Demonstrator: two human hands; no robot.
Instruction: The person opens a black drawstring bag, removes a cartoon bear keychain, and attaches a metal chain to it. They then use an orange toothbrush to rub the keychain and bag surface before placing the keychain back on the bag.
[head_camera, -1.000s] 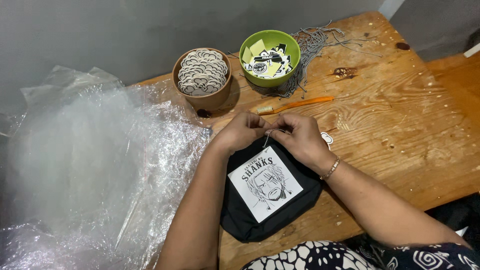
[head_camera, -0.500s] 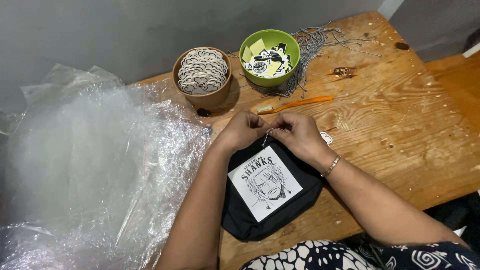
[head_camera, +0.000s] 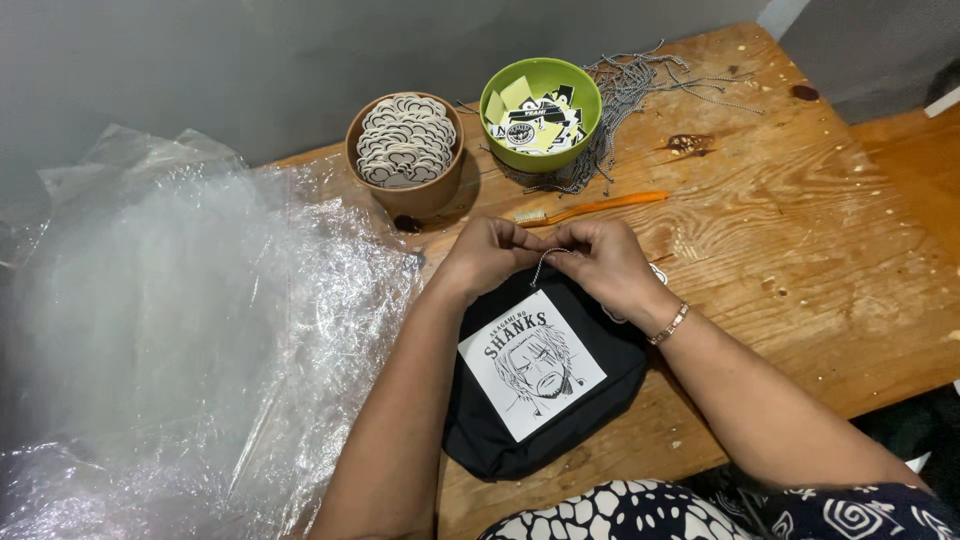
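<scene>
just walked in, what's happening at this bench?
A person sits at a wooden table with both hands at the top edge of a black pouch that bears a white printed patch. The left hand and right hand pinch a thin bead chain between them. Behind them lie an orange toothbrush, a brown bowl of white pieces and a green bowl of stickers. Clear plastic sheeting covers the left.
</scene>
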